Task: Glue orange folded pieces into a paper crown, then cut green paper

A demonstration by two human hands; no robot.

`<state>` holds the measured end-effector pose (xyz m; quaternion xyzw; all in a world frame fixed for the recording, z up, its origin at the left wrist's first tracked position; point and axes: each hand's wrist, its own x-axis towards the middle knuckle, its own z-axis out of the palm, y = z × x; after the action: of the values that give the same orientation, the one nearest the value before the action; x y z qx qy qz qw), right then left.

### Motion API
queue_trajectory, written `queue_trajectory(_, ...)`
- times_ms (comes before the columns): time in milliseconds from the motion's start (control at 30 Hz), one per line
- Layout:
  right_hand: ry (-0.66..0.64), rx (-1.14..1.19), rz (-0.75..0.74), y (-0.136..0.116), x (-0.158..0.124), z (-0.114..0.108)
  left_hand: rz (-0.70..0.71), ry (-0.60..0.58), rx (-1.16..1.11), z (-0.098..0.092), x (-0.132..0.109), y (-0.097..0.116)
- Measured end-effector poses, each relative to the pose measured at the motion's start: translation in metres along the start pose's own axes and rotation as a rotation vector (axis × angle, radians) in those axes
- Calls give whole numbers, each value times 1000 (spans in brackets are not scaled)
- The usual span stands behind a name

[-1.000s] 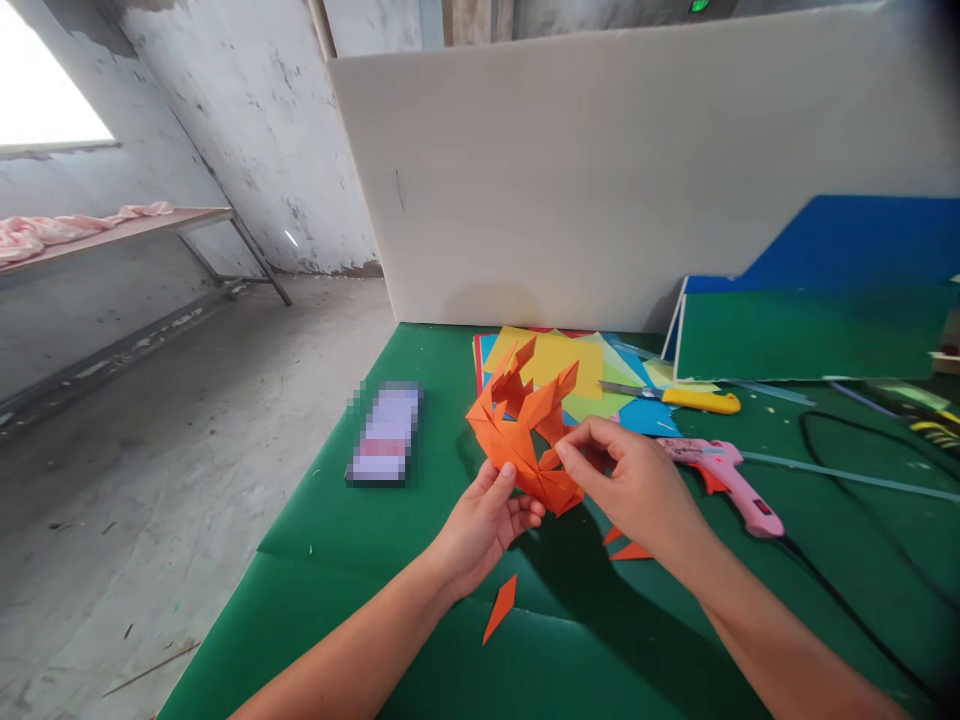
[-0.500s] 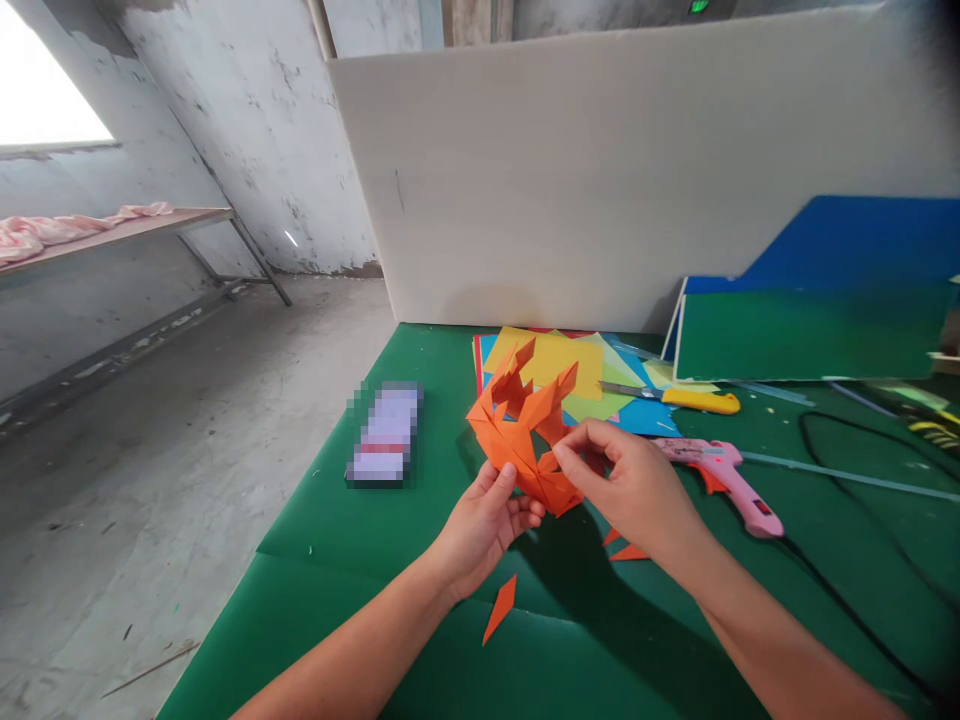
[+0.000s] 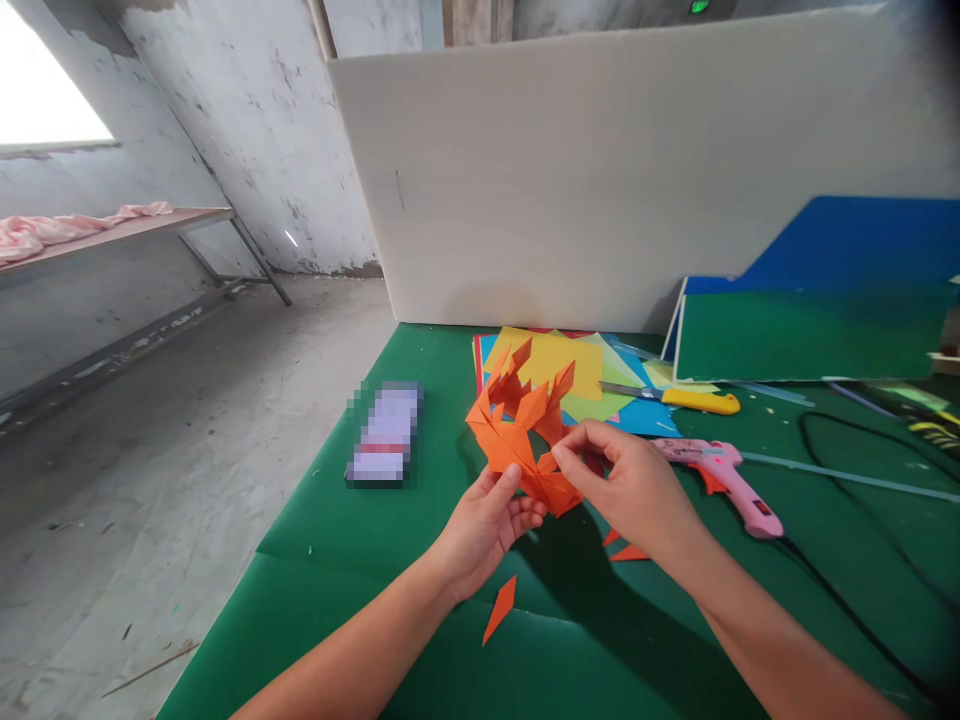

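Note:
An orange folded-paper model (image 3: 517, 440), ring-like with pointed tips standing up, is held above the table between my two hands. My left hand (image 3: 491, 515) grips its lower left side, thumb in front and fingers underneath. At its right side, my right hand (image 3: 619, 475) pinches a small orange flap between thumb and forefinger; its other fingers are partly hidden. A loose orange paper piece (image 3: 500, 609) lies on the table below my left hand. More orange pieces (image 3: 628, 552) lie under my right hand, partly covered by it.
A pink glue gun (image 3: 731, 475) with a black cord lies to the right. Behind are coloured paper sheets (image 3: 544, 360) and a yellow-handled knife (image 3: 697, 400). A blurred phone (image 3: 386, 435) lies left on the green table (image 3: 337, 610). A white board (image 3: 600, 180) stands at the back.
The orange paper model has tilted very slightly, its upper tips shifting a little left and down. Both hands keep nearly the same place and hold.

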<state>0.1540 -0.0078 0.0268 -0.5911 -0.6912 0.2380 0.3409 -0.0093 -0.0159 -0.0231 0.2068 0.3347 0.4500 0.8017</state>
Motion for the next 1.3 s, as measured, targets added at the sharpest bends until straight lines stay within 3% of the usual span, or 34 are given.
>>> queue_trajectory(400, -15, 13, -6, -1, 0, 0, -19, 57, -25, 0, 0, 2)
queue_trajectory(1300, -35, 80, 0, -2, 0, 0, 24, 22, -40, -4, 2, 1)
